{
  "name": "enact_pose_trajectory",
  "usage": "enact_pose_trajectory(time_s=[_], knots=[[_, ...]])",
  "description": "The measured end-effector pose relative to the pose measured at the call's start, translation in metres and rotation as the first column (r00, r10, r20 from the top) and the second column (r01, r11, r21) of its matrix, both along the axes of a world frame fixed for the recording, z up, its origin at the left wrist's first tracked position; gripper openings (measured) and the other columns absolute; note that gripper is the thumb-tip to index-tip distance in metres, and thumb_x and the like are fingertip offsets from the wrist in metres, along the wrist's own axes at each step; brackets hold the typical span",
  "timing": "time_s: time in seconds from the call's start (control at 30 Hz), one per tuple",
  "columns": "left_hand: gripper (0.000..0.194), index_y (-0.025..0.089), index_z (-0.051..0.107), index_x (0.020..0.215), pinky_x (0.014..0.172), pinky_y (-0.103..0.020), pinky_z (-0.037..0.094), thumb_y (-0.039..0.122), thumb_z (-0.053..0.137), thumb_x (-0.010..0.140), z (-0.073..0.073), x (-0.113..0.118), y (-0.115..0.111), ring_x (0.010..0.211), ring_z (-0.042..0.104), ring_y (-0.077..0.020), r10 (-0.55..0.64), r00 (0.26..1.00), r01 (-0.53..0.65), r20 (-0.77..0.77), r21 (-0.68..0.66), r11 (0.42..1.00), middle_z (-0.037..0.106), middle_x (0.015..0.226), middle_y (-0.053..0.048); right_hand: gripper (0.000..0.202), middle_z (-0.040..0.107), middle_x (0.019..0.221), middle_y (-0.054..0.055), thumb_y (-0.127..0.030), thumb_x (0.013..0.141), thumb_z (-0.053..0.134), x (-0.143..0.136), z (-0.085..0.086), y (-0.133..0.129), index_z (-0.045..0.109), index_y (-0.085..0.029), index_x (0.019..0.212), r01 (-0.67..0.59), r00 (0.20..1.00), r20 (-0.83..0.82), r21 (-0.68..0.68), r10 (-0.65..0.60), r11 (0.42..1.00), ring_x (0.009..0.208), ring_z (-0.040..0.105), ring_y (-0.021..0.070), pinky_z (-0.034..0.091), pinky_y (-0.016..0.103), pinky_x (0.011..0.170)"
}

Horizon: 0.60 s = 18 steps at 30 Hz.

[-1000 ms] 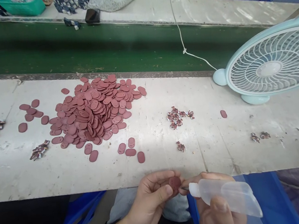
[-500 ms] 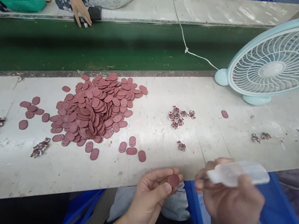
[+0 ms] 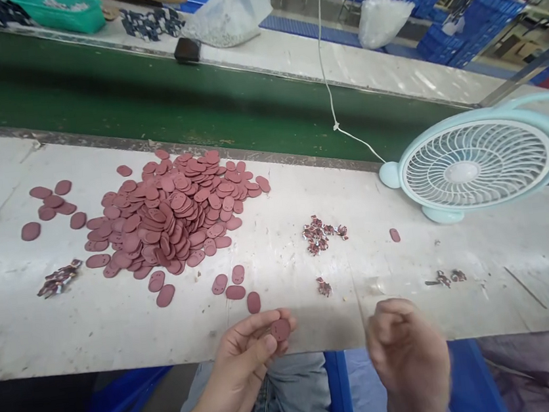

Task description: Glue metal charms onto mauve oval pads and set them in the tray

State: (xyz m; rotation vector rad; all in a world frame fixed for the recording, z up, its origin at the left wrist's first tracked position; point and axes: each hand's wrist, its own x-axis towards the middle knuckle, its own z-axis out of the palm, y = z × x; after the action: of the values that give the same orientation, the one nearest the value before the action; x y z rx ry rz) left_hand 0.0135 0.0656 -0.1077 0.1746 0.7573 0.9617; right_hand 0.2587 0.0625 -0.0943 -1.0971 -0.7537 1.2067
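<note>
My left hand (image 3: 245, 358) is closed in a pinch on a reddish-brown oval piece (image 3: 281, 329) with small holes, held just over the front edge of the table. To the right, my right hand (image 3: 410, 349) has its fingers curled in; whether anything is inside them is hidden. Just beyond it, a clear squeeze bottle (image 3: 395, 283) lies on the table, faint and blurred, with a dark tip toward the right. Small brown-and-white pieces (image 3: 324, 286) sit between the hands and farther back. Several loose ovals (image 3: 235, 292) lie beyond my left hand.
A large pile of reddish-brown ovals (image 3: 171, 211) covers the left middle of the white table (image 3: 281, 265). A light-blue fan (image 3: 473, 170) stands at the right, its cord crossing the green belt (image 3: 144, 108). Across the belt are a plastic bag (image 3: 232, 12) and a green basket (image 3: 61, 13).
The squeeze bottle has left my right hand and lies on the table; that hand's fingers are now curled. My left hand keeps the oval piece. The view has shifted, and another person's hand is gone.
</note>
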Motion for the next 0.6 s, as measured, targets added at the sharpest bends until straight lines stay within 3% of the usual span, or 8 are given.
enact_pose_trajectory(time_s=[0.03, 0.1, 0.17, 0.23, 0.33, 0.4, 0.5, 0.6], knots=[[0.023, 0.022, 0.08, 0.107, 0.089, -0.022, 0.056, 0.018, 0.077, 0.085, 0.0, -0.001, 0.0, 0.114, 0.071, -0.0218, 0.007, 1.0, -0.007, 0.0, 0.004, 1.0, 0.076, 0.126, -0.008, 0.018, 0.061, 0.078, -0.001, -0.028, 0.094, 0.065, -0.01, 0.002, 0.002, 0.068, -0.021, 0.11, 0.005, 0.927, 0.375, -0.054, 0.016, 0.999, 0.055, 0.056, 0.0116, 0.048, 0.023, 0.047], [0.022, 0.022, 0.08, 0.107, 0.09, -0.022, 0.056, 0.018, 0.077, 0.085, 0.0, -0.002, 0.001, 0.115, 0.071, -0.0219, 0.012, 1.0, -0.012, 0.0, 0.008, 1.0, 0.076, 0.125, -0.009, 0.023, 0.065, 0.089, 0.004, -0.035, 0.093, 0.067, -0.022, 0.004, 0.014, 0.071, -0.022, 0.111, -0.009, 0.558, 0.818, -0.162, 0.14, 0.987, 0.073, 0.063, 0.0181, 0.052, 0.031, 0.062], [0.022, 0.022, 0.08, 0.106, 0.092, -0.022, 0.055, 0.017, 0.077, 0.085, 0.0, -0.002, 0.0, 0.114, 0.071, -0.0219, 0.018, 1.0, -0.018, -0.003, 0.012, 1.0, 0.077, 0.122, -0.009, 0.028, 0.066, 0.096, 0.006, -0.042, 0.095, 0.062, -0.026, 0.003, 0.031, 0.07, -0.021, 0.113, -0.033, 0.276, 0.929, -0.247, 0.246, 0.969, 0.083, 0.064, 0.0217, 0.052, 0.037, 0.073], [0.022, 0.021, 0.08, 0.106, 0.091, -0.024, 0.056, 0.018, 0.078, 0.084, -0.001, -0.003, -0.002, 0.112, 0.072, -0.0226, 0.025, 1.0, -0.025, -0.007, 0.017, 1.0, 0.079, 0.118, -0.009, 0.027, 0.066, 0.096, 0.006, -0.043, 0.097, 0.057, -0.024, 0.002, 0.044, 0.07, -0.021, 0.107, -0.048, 0.175, 0.945, -0.271, 0.275, 0.961, 0.085, 0.063, 0.0224, 0.05, 0.039, 0.078], [0.021, 0.023, 0.08, 0.104, 0.08, -0.027, 0.06, 0.02, 0.079, 0.083, -0.002, -0.002, -0.006, 0.104, 0.075, -0.0242, 0.026, 0.999, -0.025, -0.023, 0.025, 0.999, 0.079, 0.117, -0.009, 0.024, 0.065, 0.087, 0.005, -0.043, 0.095, 0.061, -0.022, 0.006, 0.042, 0.069, -0.021, 0.092, -0.08, 0.277, 0.91, -0.296, 0.307, 0.952, 0.075, 0.062, 0.0203, 0.048, 0.034, 0.068], [0.021, 0.024, 0.08, 0.102, 0.072, -0.025, 0.06, 0.02, 0.08, 0.082, -0.002, -0.001, -0.007, 0.099, 0.076, -0.0242, 0.034, 0.998, -0.032, -0.059, 0.034, 0.999, 0.078, 0.119, -0.009, 0.024, 0.063, 0.077, 0.003, -0.044, 0.091, 0.067, -0.025, 0.013, 0.03, 0.067, -0.02, 0.085, -0.082, 0.507, 0.806, -0.308, 0.306, 0.948, 0.064, 0.058, 0.0169, 0.046, 0.028, 0.057], [0.022, 0.024, 0.081, 0.098, 0.075, -0.026, 0.059, 0.019, 0.084, 0.077, 0.0, 0.002, -0.007, 0.1, 0.076, -0.0251, 0.052, 0.993, -0.044, -0.104, 0.082, 0.996, 0.078, 0.121, -0.009, 0.023, 0.061, 0.069, -0.001, -0.04, 0.086, 0.074, -0.039, 0.026, 0.005, 0.064, -0.02, 0.081, -0.141, 0.848, 0.459, -0.287, 0.265, 0.947, 0.054, 0.056, 0.0134, 0.046, 0.024, 0.048], [0.022, 0.026, 0.082, 0.098, 0.083, -0.03, 0.058, 0.019, 0.084, 0.077, 0.0, 0.006, -0.007, 0.102, 0.076, -0.0261, 0.014, 0.995, 0.001, -0.1, 0.145, 0.989, 0.078, 0.119, -0.008, 0.019, 0.063, 0.069, -0.001, -0.036, 0.083, 0.077, -0.062, 0.036, -0.013, 0.066, -0.021, 0.079, -0.124, 0.953, 0.227, -0.31, 0.2, 0.943, 0.055, 0.06, 0.0135, 0.051, 0.024, 0.051]])
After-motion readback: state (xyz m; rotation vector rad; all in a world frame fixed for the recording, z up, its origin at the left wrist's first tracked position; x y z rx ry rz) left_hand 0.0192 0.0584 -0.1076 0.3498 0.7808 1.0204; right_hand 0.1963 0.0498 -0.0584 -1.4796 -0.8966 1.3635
